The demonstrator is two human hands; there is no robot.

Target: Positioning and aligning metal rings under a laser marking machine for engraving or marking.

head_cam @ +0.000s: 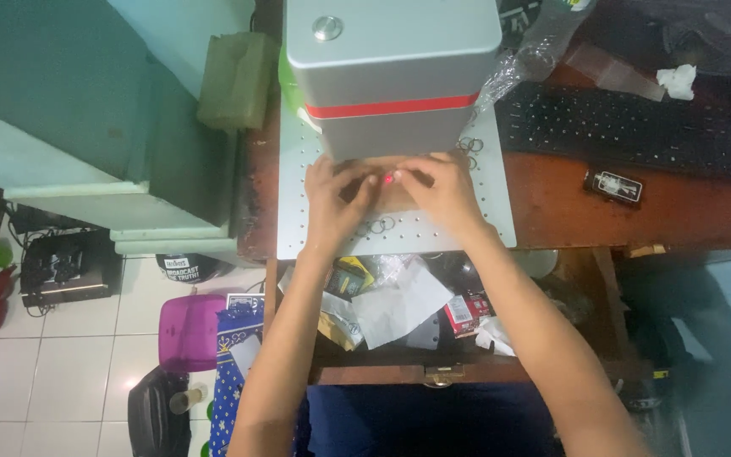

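While I look down from the head camera, I see both of my hands meeting under the overhanging grey metal machine head with a red band point(392, 76), over a pale perforated metal work plate point(298, 228) that sits on the reddish-brown wooden desk point(636, 216). My left hand point(332, 199) lies palm down with its fingers bent and drawn close together, the tips pressing on a small flat tan piece point(391, 199) on the plate; I cannot tell whether it pinches the piece or only steadies it. My right hand point(442, 190) mirrors it from the other side, fingers curled and nearly closed, tips touching the same piece just beside the left fingertips. A small red light dot point(388, 178) glows right between the two sets of fingertips. A few thin metal key rings point(376, 226) lie on the plate just below my hands, and a few more point(470, 145) rest near the machine's right corner. To the right on the desk, well apart from my hands, are a black computer keyboard point(636, 131) and a small black rectangular gadget point(613, 186). Below the plate, an open drawer of crumpled papers and small packets point(399, 300) shows between my forearms.
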